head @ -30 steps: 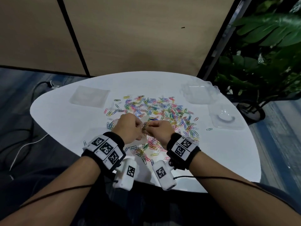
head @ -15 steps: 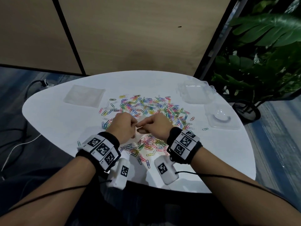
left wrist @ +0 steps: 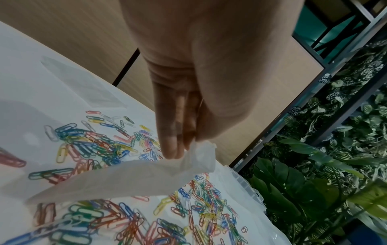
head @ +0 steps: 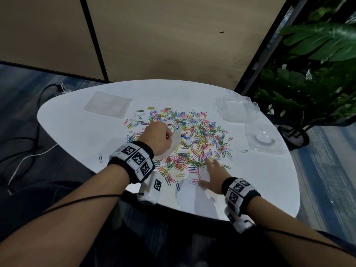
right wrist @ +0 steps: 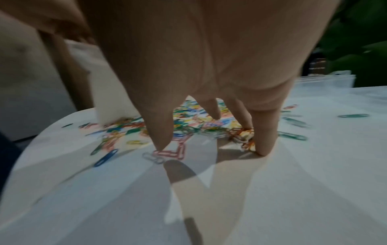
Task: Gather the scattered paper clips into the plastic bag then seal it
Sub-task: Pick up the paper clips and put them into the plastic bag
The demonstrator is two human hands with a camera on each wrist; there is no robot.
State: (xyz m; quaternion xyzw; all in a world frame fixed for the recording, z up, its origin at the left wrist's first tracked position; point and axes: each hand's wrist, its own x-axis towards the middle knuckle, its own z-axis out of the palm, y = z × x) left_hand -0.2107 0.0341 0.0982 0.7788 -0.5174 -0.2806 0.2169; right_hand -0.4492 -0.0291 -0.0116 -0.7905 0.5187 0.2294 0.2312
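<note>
Many coloured paper clips [head: 194, 139] lie scattered over the middle of the white table [head: 81, 135]. My left hand [head: 158, 137] pinches the rim of a small clear plastic bag [head: 173, 143] and holds it up above the clips; in the left wrist view the bag [left wrist: 130, 177] hangs from my fingertips [left wrist: 173, 149]. My right hand [head: 212, 174] is spread open, its fingertips [right wrist: 265, 147] down on the table at the near edge of the clip pile [right wrist: 201, 122]. It holds nothing.
A flat clear bag [head: 107, 104] lies at the table's far left. Two clear plastic containers [head: 238, 108] [head: 264, 139] sit at the far right. A large green plant [head: 316, 60] stands right of the table. Single clips [head: 100, 158] lie apart near the front edge.
My hands, together at the bag before, have parted. The right hand let go and dropped to the table near the front of the pile; the left hand keeps the bag.
</note>
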